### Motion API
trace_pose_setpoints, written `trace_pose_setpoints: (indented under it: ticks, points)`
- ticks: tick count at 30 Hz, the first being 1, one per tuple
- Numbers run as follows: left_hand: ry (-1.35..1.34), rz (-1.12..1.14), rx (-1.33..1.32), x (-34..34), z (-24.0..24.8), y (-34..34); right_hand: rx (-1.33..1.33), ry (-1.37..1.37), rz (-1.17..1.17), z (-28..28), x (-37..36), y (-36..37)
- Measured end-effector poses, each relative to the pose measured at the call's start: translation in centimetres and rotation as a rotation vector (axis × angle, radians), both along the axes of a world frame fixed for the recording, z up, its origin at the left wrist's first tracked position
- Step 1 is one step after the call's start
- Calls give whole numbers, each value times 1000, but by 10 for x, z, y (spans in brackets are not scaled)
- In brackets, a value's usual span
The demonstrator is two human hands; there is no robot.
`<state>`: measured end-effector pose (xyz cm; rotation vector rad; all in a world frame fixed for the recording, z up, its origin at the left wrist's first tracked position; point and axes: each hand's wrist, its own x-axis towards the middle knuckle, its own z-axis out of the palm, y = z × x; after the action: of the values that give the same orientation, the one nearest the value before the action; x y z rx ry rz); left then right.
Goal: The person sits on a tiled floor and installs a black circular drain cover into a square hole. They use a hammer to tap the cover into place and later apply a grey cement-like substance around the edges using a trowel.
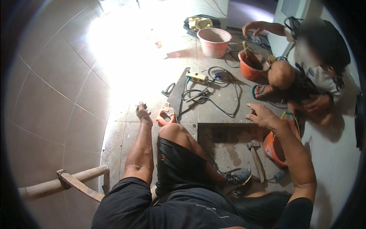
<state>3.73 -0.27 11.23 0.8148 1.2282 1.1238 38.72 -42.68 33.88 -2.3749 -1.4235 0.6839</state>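
Our L hand (143, 113) seemingly pinches a small dark obj. (138, 106); R hand (264, 116) spreads loosely, empty. If we bump the saw (177, 93), teeth cd nick the adj. cable (198, 100).

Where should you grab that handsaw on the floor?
Probably by the orange handle of the handsaw, coming from the wearer's side, just left of the bent knee. The handle is a loop with an opening for fingers, and it lies close to the left hand. The blade points away, and its right edge looks toothed, so best avoided.
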Motion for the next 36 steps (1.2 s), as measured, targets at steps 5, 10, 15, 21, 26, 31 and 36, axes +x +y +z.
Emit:
trace_pose_setpoints:
  ticks: [5, 10, 15, 21, 26, 31, 36]
  points:
    - [428, 163, 144, -45, -85, 52, 93, 95, -64, -53, 7, 71]
    - [131, 289, 194, -38, -148, 60, 178, 113, -454, -117, 86, 109]
    - [254, 442, 329, -89, -157, 89, 636, 890, -1134, -107, 141, 150]
    - [476, 176, 476, -44, -143, 7, 995, 887, -1495, -102, 179, 126]
    - [462, 143, 435, -44, -123, 5, 955, 876, -1226, -91, 134, 100]
    - [515, 135, 503, -24, -101, 0, 736, 862, -1224, -107, 116, 49]
    - [549, 189, 482, -33, -100, 6, 718, 880, -1129, -113, 59, 11]
